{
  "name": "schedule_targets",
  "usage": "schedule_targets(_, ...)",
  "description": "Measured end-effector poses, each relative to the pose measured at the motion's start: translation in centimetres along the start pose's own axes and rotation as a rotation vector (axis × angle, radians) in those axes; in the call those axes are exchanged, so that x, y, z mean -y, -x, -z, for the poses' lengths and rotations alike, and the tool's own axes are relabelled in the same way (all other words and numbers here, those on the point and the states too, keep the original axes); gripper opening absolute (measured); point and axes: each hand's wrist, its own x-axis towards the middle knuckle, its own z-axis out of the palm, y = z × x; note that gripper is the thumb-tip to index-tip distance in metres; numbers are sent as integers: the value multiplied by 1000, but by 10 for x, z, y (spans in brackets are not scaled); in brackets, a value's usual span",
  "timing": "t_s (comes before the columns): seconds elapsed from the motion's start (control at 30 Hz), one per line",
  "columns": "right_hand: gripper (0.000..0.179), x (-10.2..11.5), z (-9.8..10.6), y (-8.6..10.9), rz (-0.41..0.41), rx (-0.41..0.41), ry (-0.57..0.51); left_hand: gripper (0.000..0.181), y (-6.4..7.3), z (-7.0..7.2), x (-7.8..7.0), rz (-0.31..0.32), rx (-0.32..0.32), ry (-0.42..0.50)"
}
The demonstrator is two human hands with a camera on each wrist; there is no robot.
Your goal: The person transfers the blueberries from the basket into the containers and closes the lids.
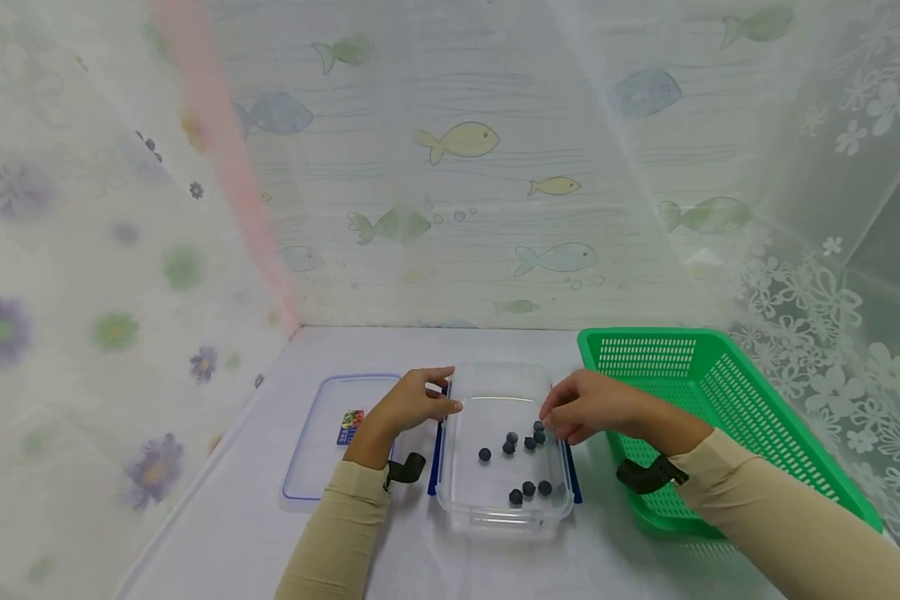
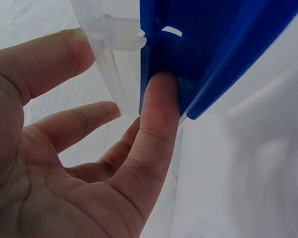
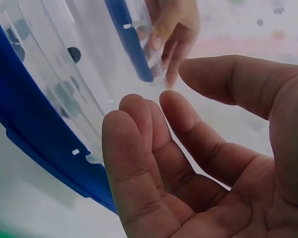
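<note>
A clear plastic food container (image 1: pixel 461 483) with blue side latches holds several loose blueberries (image 1: pixel 484 455), mostly in its right and front parts. My left hand (image 1: pixel 418 398) holds the container's left side near the back corner. In the left wrist view its thumb meets the clear wall while a finger (image 2: pixel 160 114) presses against the blue latch (image 2: pixel 208 54). Over the right rim is my right hand (image 1: pixel 588 403), fingers bent loosely beside a few berries. The right wrist view shows a gap between thumb and fingers (image 3: pixel 124 148), with nothing held there.
To the left lies a clear lid (image 1: pixel 311 450) with a blue-lined edge and a small colourful label (image 1: pixel 350 427). A green perforated basket (image 1: pixel 802 433) stands at the right, partly behind my right forearm. Patterned sheer curtains surround the white table (image 1: pixel 217 533).
</note>
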Motion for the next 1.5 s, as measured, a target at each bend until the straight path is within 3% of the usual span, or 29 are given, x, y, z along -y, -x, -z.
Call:
schedule_targets(0.2,22,-5,8,8,-1,-40,16,77,-1,-1,-3,2,-2,-72)
schedule_targets(0.43,24,-10,29,21,16,-88,62,74,5,-1,-16,-16,-50,-313)
schedule_targets(0.53,24,-11,39,28,25,-109,84,72,8,6,-26,-27,-71,-414)
schedule_targets(0.73,27,-9,48,37,33,-119,132,69,15,31,-34,-7,-79,-514)
schedule_targets(0.93,26,-4,45,32,52,-142,179,71,25,70,-21,31,-97,-628)
schedule_targets(1.17,25,24,24,2,101,-113,199,72,49,123,9,128,-140,-673)
schedule_targets(1.33,27,50,-3,-28,138,-62,125,73,70,148,28,188,-165,-676)
schedule_targets(1.5,38,79,-47,-60,126,-35,25,71,92,162,46,262,-172,-676)
